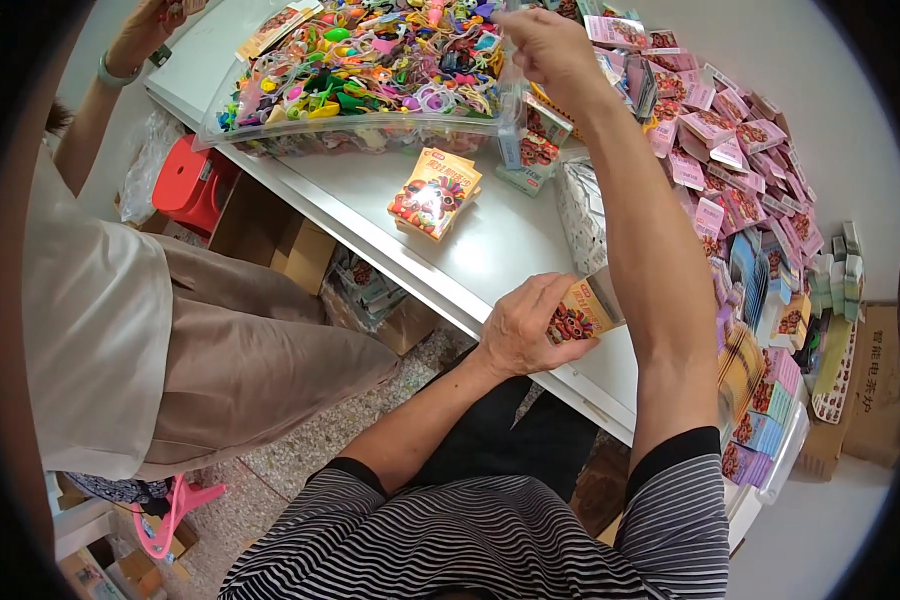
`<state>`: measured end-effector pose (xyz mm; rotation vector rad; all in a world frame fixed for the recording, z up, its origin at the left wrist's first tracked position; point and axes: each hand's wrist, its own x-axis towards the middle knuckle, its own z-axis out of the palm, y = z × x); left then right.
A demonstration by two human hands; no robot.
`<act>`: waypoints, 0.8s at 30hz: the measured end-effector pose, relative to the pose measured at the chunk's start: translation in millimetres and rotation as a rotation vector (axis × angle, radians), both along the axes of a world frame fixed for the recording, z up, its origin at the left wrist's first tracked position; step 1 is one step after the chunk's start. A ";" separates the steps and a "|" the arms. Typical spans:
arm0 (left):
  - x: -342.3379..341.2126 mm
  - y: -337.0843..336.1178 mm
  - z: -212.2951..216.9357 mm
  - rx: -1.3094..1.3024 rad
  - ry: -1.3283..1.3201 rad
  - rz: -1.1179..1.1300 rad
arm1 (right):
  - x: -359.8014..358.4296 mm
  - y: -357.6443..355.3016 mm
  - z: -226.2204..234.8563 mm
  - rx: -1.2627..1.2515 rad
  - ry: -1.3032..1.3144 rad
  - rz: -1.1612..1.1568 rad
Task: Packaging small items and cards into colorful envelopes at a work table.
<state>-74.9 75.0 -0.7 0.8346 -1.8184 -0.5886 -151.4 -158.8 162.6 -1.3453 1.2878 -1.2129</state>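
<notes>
My left hand [526, 325] is wrapped around a small orange printed carton [582, 312] at the table's front edge. The carton's far end looks open. My right hand [553, 52] is raised at the right end of a clear plastic bin [370, 130] heaped with small colourful plastic trinkets [360, 70]. Its fingers are curled together, and whatever may be between them is too small to make out. A short stack of orange cartons [435, 195] lies on the white table between the bin and my left hand.
Pink cartons [710, 125] pile high at the right, with stacks of coloured cartons [760, 420] nearer me. A green carton [532, 150] and a white patterned packet [582, 205] lie beside my right forearm. A co-worker [100, 330] stands left, near a red stool [183, 185].
</notes>
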 end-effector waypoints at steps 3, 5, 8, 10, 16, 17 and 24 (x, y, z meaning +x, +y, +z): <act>-1.8 1.4 1.6 0.014 -0.002 -0.013 | -7.4 -22.7 -33.5 -0.333 0.646 0.076; -1.0 1.4 2.7 0.020 -0.014 -0.011 | -1.4 -29.6 -44.9 -0.694 1.234 0.111; 1.3 1.4 0.2 0.018 -0.032 0.006 | 28.6 -37.9 -50.5 -0.682 1.454 0.105; 0.1 1.2 2.8 0.028 -0.034 -0.009 | 31.1 -47.1 -52.6 -0.629 1.501 0.116; 0.7 0.9 5.1 0.031 -0.017 -0.024 | 7.5 -46.1 -42.1 -0.434 0.750 0.186; 3.0 1.1 5.3 0.025 -0.007 -0.010 | 9.4 -39.7 -33.9 -0.298 0.571 0.178; 0.4 1.2 2.6 -0.013 0.018 -0.013 | -11.3 7.0 17.9 -0.135 0.039 0.155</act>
